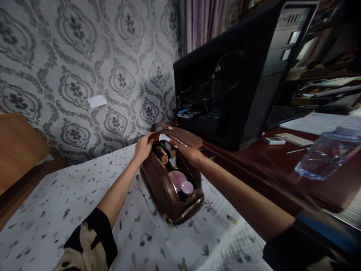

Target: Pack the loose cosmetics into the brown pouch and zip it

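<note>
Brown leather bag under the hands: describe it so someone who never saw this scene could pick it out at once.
Find the white printed cloth beside the dark red desk. On it, close to the desk, lies the brown leather zip bag, left hand and right hand at its open top. Unlike anything nearby, it holds pink round lids.

We are in a home, in a bedroom that doubles as study: damask wallpaper (70,56), a purple curtain (200,22), a printed bedsheet (56,210), a dark wooden desk (254,165) carrying an open computer tower (225,86).
</note>
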`<state>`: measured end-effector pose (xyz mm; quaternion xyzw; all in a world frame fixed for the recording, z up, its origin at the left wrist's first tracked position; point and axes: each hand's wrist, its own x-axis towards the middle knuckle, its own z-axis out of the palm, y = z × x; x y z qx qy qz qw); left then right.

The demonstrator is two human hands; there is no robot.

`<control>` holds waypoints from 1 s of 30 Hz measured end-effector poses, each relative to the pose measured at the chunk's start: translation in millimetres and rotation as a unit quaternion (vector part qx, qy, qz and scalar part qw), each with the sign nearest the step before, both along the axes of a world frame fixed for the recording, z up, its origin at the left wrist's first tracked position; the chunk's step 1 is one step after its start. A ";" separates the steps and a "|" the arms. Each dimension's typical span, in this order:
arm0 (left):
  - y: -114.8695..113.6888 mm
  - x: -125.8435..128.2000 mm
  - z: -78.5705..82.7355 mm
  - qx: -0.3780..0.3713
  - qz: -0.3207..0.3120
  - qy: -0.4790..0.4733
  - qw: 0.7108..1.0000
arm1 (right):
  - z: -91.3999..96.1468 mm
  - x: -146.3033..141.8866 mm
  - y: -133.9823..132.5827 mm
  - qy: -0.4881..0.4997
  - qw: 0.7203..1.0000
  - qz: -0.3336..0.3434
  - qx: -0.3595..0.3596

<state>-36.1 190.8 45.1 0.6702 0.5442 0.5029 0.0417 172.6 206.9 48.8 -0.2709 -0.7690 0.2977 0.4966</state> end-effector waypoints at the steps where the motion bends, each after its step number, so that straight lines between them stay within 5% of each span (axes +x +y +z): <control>1: -0.1 0.2 -0.2 0.000 0.004 -0.003 1.000 | -1.2 -1.6 0.5 0.013 1.000 0.003 -0.019; 11: -8.5 4.2 1.2 -0.004 -0.016 -0.006 1.000 | 6.8 -4.1 -6.8 0.198 0.962 0.118 -0.149; 16: -15.8 7.1 3.0 -0.003 -0.043 0.016 0.999 | 8.1 5.9 -7.2 0.172 0.946 0.193 -0.197; 25: -33.9 13.3 -2.1 0.013 -0.037 0.040 0.998 | 2.5 15.0 -7.4 0.060 0.985 0.149 -0.063; 30: -80.8 40.0 -4.8 0.106 0.027 0.012 0.994 | 0.1 16.0 -11.5 0.036 0.991 0.131 -0.013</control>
